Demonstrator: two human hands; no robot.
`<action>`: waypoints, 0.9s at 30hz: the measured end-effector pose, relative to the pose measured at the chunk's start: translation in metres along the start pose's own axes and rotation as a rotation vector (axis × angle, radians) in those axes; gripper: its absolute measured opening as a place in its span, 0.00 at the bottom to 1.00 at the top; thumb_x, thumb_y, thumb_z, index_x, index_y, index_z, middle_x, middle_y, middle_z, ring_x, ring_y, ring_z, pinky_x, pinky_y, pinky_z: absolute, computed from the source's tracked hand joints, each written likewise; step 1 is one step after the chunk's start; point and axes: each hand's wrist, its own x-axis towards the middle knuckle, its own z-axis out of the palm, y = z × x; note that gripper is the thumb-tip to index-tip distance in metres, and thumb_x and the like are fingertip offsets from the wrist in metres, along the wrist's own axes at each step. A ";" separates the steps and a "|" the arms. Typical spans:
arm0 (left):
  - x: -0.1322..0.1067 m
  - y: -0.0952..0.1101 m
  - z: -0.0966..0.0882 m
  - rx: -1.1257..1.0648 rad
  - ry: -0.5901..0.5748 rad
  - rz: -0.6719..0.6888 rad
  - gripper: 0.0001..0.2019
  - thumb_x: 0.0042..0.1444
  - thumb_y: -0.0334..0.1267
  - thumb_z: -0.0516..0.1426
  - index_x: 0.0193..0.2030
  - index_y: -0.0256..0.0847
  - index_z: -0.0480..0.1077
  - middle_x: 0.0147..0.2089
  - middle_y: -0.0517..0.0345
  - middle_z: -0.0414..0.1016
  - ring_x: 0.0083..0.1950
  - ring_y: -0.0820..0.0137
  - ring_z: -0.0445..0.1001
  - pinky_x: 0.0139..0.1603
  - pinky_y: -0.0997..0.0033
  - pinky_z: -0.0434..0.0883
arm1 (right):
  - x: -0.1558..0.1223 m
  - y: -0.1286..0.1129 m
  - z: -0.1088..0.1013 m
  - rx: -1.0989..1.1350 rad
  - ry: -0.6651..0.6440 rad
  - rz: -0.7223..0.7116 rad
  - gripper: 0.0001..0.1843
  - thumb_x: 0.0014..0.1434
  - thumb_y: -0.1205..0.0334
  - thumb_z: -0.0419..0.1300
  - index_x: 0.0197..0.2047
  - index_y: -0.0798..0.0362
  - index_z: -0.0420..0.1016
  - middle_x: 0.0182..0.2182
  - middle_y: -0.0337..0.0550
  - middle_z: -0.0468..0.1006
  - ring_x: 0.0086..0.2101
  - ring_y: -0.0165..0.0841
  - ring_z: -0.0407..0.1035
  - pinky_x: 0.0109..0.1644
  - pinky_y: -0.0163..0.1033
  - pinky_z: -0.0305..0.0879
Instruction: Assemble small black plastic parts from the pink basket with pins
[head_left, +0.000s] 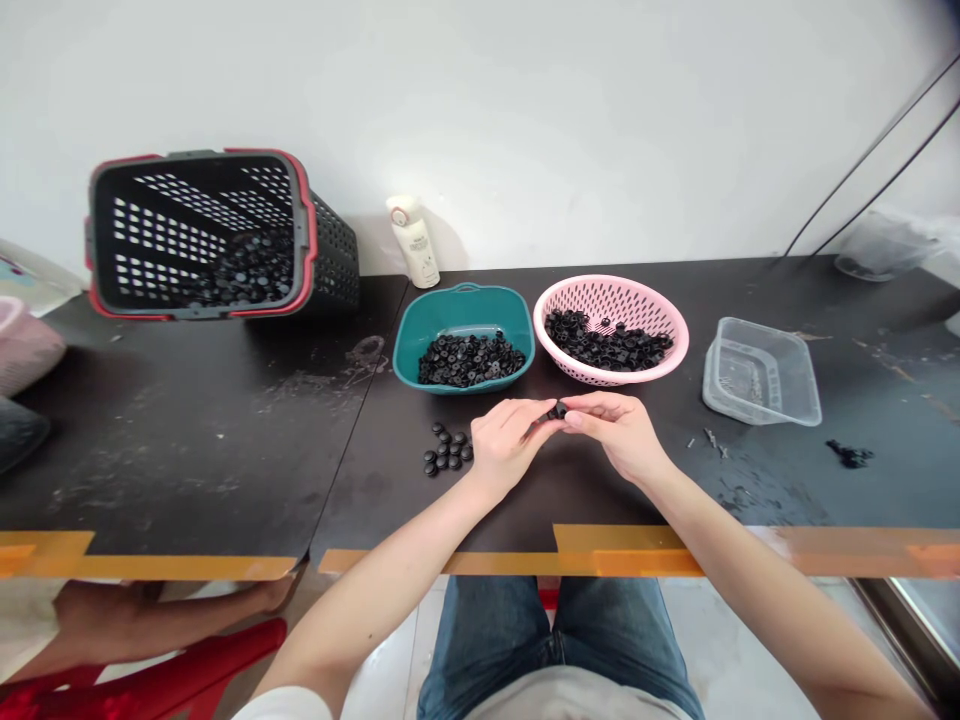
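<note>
My left hand [510,442] and my right hand [616,432] meet above the dark tabletop [352,480], and both pinch a small black rubber-like part [558,410]. Its shape is mostly hidden by my fingers. Just beyond them stands a teal plastic bowl [463,338] holding a heap of black ring-shaped parts. A pink perforated colander [611,330] to its right holds a heap of black parts too. Several black round pieces [448,449] lie in a tight group on the table, left of my left hand.
A black-and-red mesh basket [199,235] lies on its side at back left, with black parts inside. A white bottle [414,242] stands behind the bowl. An empty-looking clear plastic tray [761,370] sits at right. Another person's hand [150,622] shows below the table's taped front edge.
</note>
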 end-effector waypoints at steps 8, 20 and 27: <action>0.001 0.002 -0.001 0.007 -0.007 -0.001 0.10 0.52 0.39 0.63 0.42 0.42 0.75 0.36 0.57 0.80 0.33 0.72 0.77 0.35 0.74 0.74 | 0.000 -0.003 -0.001 0.004 -0.015 0.018 0.11 0.44 0.63 0.71 0.35 0.48 0.82 0.30 0.40 0.82 0.30 0.33 0.77 0.40 0.41 0.76; 0.000 -0.004 -0.001 0.079 -0.022 0.116 0.09 0.54 0.38 0.62 0.42 0.39 0.74 0.35 0.58 0.80 0.34 0.74 0.78 0.35 0.78 0.73 | 0.003 -0.002 -0.005 0.028 -0.055 0.090 0.11 0.42 0.63 0.72 0.33 0.50 0.82 0.30 0.40 0.82 0.31 0.32 0.77 0.39 0.39 0.76; 0.004 -0.012 -0.001 0.156 -0.132 0.136 0.10 0.55 0.42 0.60 0.35 0.37 0.73 0.28 0.59 0.77 0.29 0.75 0.74 0.26 0.78 0.65 | 0.003 0.000 -0.001 -0.069 -0.038 0.088 0.13 0.42 0.58 0.71 0.34 0.51 0.82 0.34 0.43 0.83 0.34 0.37 0.77 0.47 0.47 0.73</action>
